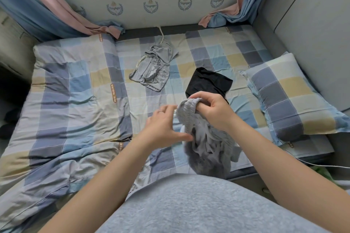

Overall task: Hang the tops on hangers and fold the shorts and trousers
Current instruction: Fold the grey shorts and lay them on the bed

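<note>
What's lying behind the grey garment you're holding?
A black garment lies on the checked sheet beyond the grey garment. Its near end is covered by the right hand and that cloth, so its type is unclear.

Grey shorts (205, 138), blue-checked sheet (217, 51)

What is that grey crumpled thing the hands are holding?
It is a grey garment of soft-looking knit fabric with a gathered, stretchy-looking band at the top. It hangs crumpled above the checked bed sheet. The right hand grips the band; the left hand touches the fabric lower down with its thumb.
</note>
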Available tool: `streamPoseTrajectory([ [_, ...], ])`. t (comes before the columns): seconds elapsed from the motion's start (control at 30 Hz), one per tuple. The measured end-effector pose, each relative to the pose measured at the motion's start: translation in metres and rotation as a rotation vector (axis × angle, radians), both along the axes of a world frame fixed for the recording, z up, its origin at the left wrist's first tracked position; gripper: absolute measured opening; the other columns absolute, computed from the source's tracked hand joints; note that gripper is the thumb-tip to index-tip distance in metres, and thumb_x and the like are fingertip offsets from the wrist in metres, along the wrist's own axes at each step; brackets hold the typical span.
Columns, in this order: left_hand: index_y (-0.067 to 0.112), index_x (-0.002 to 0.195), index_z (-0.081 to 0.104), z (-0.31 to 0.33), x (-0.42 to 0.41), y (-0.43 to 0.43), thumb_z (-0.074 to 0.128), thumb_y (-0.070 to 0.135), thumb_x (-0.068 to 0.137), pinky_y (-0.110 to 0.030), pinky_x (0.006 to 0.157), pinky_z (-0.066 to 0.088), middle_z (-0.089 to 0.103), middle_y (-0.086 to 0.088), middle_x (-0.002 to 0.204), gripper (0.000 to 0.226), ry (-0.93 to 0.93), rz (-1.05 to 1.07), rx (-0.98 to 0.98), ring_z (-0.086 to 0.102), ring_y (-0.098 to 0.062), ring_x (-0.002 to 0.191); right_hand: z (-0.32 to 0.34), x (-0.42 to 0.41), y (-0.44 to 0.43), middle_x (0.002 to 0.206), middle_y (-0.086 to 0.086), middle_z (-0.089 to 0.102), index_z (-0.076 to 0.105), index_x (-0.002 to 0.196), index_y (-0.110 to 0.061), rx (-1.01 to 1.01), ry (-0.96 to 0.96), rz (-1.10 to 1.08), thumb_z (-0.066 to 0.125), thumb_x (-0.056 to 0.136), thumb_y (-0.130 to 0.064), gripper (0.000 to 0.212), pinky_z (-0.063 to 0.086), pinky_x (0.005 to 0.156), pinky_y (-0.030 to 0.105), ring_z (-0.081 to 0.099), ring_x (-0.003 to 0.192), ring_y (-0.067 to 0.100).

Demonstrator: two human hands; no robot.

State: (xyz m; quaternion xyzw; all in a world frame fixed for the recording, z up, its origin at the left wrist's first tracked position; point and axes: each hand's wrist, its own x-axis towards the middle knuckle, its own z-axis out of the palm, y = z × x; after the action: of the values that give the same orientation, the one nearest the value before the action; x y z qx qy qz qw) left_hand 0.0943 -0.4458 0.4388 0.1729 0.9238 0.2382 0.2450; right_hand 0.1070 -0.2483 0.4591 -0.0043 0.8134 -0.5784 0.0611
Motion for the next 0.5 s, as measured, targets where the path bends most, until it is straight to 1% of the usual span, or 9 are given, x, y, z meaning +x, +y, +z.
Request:
streamPoseTrajectory([
  [0.07,0.031,0.141,0.035,-0.004,0.006,0.015,0.063,0.082,0.058,-0.047,0.103,0.045,0.053,0.009,0.130,0.101,-0.065,-0.023,0.104,0.051,-0.017,0.122,0.003,-0.004,-0.004,0.071,0.012,0.065,0.071,0.092,-0.014,-0.008,0.021,-0.034,0.058,0.093,-0.007,0.016,0.042,0.060,0.033,0.050,0.062,0.018],
  [0.1,0.031,0.136,0.039,-0.008,0.010,0.021,0.064,0.080,0.060,-0.044,0.099,0.047,0.057,0.014,0.120,0.094,-0.090,0.013,0.176,0.055,-0.013,0.116,0.004,-0.006,-0.004,0.071,0.012,0.065,0.070,0.090,-0.012,-0.011,0.032,-0.058,0.058,0.091,-0.007,0.013,0.044,0.062,0.034,0.052,0.064,0.018],
  [0.13,0.032,0.133,0.040,-0.012,0.013,0.025,0.066,0.076,0.064,-0.043,0.096,0.049,0.058,0.018,0.111,0.086,-0.102,0.058,0.248,0.058,-0.010,0.110,0.004,-0.008,-0.004,0.071,0.010,0.065,0.068,0.088,-0.010,-0.016,0.035,-0.080,0.060,0.090,-0.007,0.009,0.045,0.062,0.035,0.053,0.064,0.017],
  [0.2,0.031,0.131,0.041,-0.021,0.016,0.030,0.071,0.063,0.075,-0.038,0.091,0.052,0.058,0.019,0.103,0.072,-0.090,0.114,0.345,0.059,-0.004,0.102,0.003,-0.011,-0.001,0.068,0.004,0.061,0.063,0.087,-0.008,-0.009,0.032,-0.108,0.064,0.088,-0.008,0.002,0.044,0.061,0.034,0.052,0.062,0.014],
  [0.27,0.029,0.128,0.046,-0.025,0.013,0.032,0.071,0.051,0.082,-0.031,0.085,0.052,0.059,0.021,0.099,0.056,-0.060,0.149,0.404,0.059,0.001,0.097,-0.001,-0.011,0.002,0.064,-0.006,0.055,0.057,0.086,-0.008,0.026,0.036,-0.118,0.069,0.085,-0.013,0.013,0.041,0.057,0.030,0.047,0.058,0.010],
  [0.33,0.028,0.118,0.052,-0.026,0.008,0.033,0.066,0.039,0.088,-0.026,0.077,0.051,0.062,0.018,0.095,0.035,-0.009,0.184,0.443,0.063,-0.004,0.094,-0.003,-0.010,0.003,0.059,-0.014,0.049,0.051,0.083,-0.011,0.020,0.025,-0.102,0.073,0.081,-0.019,0.023,0.037,0.052,0.025,0.042,0.055,0.007],
  [0.37,0.028,0.112,0.054,-0.027,0.005,0.033,0.062,0.033,0.089,-0.025,0.070,0.049,0.063,0.015,0.091,0.025,0.027,0.203,0.453,0.064,-0.008,0.089,-0.003,-0.009,0.004,0.058,-0.015,0.048,0.049,0.081,-0.014,-0.001,0.016,-0.081,0.076,0.079,-0.021,0.028,0.036,0.051,0.023,0.041,0.054,0.007],
  [0.43,0.023,0.102,0.053,-0.029,0.000,0.030,0.057,0.024,0.091,-0.031,0.061,0.047,0.064,0.006,0.083,0.012,0.089,0.227,0.451,0.061,-0.018,0.077,-0.003,-0.008,0.005,0.058,-0.015,0.046,0.046,0.081,-0.017,-0.032,-0.011,-0.019,0.081,0.076,-0.022,0.035,0.034,0.050,0.022,0.039,0.054,0.008],
  [0.5,0.017,0.096,0.050,-0.031,-0.003,0.023,0.059,0.018,0.092,-0.040,0.062,0.045,0.063,-0.003,0.079,0.010,0.103,0.220,0.415,0.057,-0.025,0.072,-0.004,-0.008,0.008,0.057,-0.016,0.047,0.046,0.083,-0.017,-0.016,-0.034,0.036,0.082,0.079,-0.018,0.036,0.034,0.050,0.020,0.039,0.052,0.006],
])
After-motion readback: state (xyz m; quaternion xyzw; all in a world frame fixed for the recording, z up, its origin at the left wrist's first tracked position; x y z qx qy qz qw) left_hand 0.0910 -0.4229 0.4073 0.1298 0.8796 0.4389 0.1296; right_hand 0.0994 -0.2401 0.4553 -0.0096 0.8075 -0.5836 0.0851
